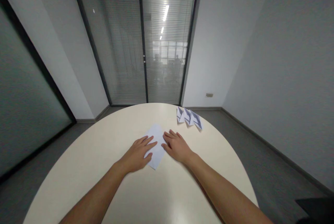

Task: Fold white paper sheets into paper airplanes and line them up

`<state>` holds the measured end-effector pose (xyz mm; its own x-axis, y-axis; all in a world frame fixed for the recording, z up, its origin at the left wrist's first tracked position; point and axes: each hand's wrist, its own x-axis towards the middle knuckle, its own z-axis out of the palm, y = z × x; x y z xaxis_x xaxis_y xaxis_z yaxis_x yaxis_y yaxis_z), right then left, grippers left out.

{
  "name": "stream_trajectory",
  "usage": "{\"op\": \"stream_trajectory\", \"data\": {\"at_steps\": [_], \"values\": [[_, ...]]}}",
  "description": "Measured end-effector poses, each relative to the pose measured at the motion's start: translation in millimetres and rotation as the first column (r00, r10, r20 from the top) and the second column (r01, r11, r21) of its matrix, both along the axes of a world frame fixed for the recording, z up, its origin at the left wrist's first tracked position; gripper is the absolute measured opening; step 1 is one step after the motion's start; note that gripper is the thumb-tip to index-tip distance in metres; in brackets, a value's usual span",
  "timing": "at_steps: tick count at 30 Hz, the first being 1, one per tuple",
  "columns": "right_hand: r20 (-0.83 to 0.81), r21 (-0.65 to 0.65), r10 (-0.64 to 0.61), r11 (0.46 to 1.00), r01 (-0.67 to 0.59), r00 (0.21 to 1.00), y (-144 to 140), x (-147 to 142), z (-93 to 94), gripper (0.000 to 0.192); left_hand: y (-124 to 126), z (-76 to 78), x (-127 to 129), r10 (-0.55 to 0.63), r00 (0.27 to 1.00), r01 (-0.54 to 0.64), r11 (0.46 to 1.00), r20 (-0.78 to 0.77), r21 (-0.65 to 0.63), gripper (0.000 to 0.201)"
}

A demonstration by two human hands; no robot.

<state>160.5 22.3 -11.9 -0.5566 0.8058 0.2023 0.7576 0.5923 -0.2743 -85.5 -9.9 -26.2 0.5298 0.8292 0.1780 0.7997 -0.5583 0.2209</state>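
Observation:
A white sheet of paper [157,144], folded into a narrow rectangle, lies on the round cream table [104,154]. My left hand [137,154] rests flat on the sheet's left side, fingers spread across it. My right hand [176,145] lies flat at the sheet's right edge, its fingertips touching the paper. Neither hand grips anything.
Three small folded paper pieces [189,116] sit in a row near the table's far right edge. Beyond the table are grey floor, glass doors with blinds [142,43] and white walls. A dark object [317,210] shows at the bottom right corner.

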Motion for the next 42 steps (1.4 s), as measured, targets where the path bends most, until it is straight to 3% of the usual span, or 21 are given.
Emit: {"op": "stream_trajectory", "data": {"at_steps": [6,13,18,25,32,42], "values": [[-0.037,0.006,0.263,0.965,-0.263,0.964,1.2,-1.3,5.5,0.044,3.9,7.0,0.6,0.061,0.997,-0.060,0.998,0.045,-0.017,0.046],[-0.062,0.068,0.364,0.930,-0.360,0.929,4.8,3.3,9.1,0.044,10.7,4.5,1.9,0.128,0.971,-0.127,0.992,0.200,-0.017,0.039],[-0.064,0.059,0.306,0.951,-0.303,0.950,6.3,6.0,6.8,0.043,12.5,1.7,-5.5,0.121,0.958,-0.119,0.993,0.260,-0.024,0.037],[-0.057,0.060,0.255,0.966,-0.252,0.965,8.7,8.8,0.7,0.043,6.9,-1.1,-13.6,0.022,0.983,-0.016,0.999,0.185,-0.033,0.047],[0.021,0.096,0.136,0.986,-0.138,0.990,12.9,12.4,-5.7,0.040,1.8,1.5,-0.6,-0.049,0.974,0.040,0.998,0.223,0.046,0.029],[0.016,0.130,0.150,0.980,-0.151,0.989,11.9,13.9,-4.2,0.038,-10.0,7.8,8.7,-0.079,0.985,0.085,0.996,0.154,-0.035,0.052]]}}
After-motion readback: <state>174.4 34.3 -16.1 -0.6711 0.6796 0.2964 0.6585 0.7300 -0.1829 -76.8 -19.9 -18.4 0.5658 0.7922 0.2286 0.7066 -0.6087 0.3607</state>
